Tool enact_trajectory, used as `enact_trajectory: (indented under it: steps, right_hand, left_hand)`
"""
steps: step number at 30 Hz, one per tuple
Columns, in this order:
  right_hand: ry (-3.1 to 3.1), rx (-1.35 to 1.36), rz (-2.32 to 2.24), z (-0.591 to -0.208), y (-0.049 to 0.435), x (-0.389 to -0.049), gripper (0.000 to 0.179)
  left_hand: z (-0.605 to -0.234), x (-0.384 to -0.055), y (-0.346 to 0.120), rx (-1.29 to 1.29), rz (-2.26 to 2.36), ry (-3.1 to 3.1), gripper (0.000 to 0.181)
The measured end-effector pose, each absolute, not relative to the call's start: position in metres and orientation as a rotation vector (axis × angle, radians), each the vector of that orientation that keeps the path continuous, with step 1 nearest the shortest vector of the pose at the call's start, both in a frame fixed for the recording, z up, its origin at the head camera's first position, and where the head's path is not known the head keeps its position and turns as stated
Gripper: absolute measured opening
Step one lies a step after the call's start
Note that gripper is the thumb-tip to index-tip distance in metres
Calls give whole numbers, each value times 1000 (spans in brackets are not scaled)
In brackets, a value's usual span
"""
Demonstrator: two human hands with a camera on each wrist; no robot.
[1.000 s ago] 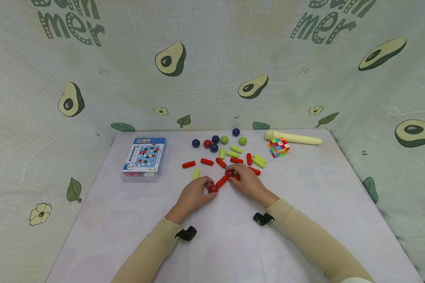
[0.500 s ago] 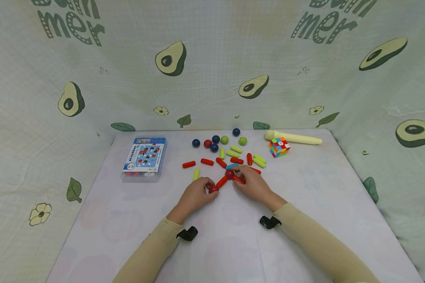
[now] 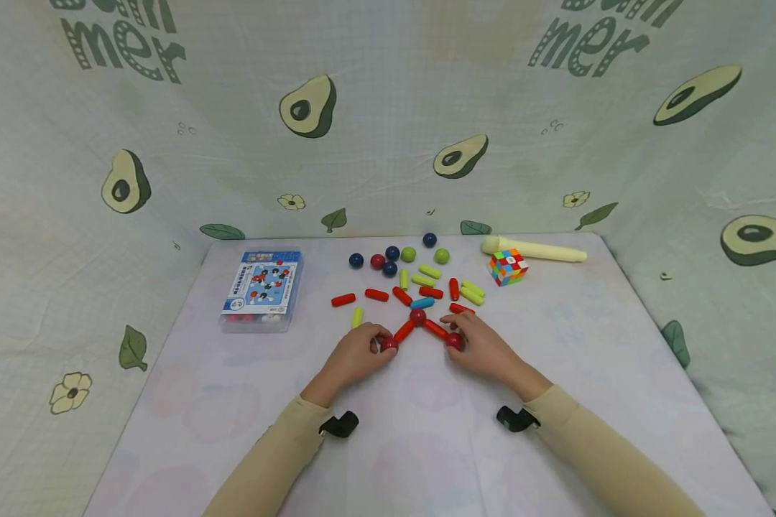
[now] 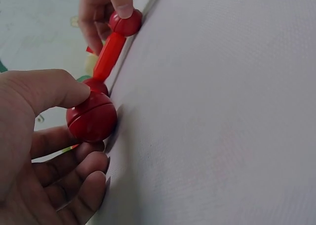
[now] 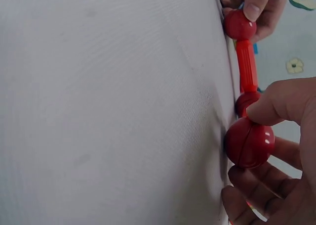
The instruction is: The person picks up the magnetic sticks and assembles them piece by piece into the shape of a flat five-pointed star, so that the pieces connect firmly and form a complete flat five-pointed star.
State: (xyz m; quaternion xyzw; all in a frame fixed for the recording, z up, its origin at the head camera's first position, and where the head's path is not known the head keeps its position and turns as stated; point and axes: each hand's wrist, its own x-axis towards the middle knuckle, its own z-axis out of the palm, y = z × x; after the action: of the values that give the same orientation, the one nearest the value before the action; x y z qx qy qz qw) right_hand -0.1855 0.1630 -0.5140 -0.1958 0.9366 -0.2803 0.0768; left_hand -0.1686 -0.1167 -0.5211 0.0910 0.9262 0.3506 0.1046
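Three red balls and two red rods form an inverted V on the table in the head view. The middle red ball (image 3: 417, 317) is at its peak, between the left red rod (image 3: 404, 331) and the right red rod (image 3: 435, 329). With thumb and fingers, my left hand (image 3: 354, 357) pinches the left red ball (image 4: 92, 117). My right hand (image 3: 485, 352) likewise pinches the right red ball (image 5: 249, 142). A blue rod (image 3: 422, 304) lies just behind the middle ball; whether they touch, I cannot tell.
Behind the hands lie several loose red rods (image 3: 376, 295) and yellow-green rods (image 3: 423, 281). Farther back are dark blue balls (image 3: 356, 261), green balls (image 3: 442, 255) and another red ball (image 3: 378, 262). A boxed kit (image 3: 261, 291) stands left; a puzzle cube (image 3: 508, 267) and pale yellow mallet-like stick (image 3: 537, 250) lie right.
My right hand has moved right and toward me, from the middle red ball to the right one, uncovering the blue rod and right red rod. My left hand has stayed on its ball.
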Motion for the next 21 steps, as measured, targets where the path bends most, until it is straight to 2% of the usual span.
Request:
enact_trajectory:
  steps: [21]
  right_hand:
    - [2779, -614, -968, -520, 166, -179, 49]
  left_hand:
    - [-521, -167, -114, 301, 1080, 2680, 27]
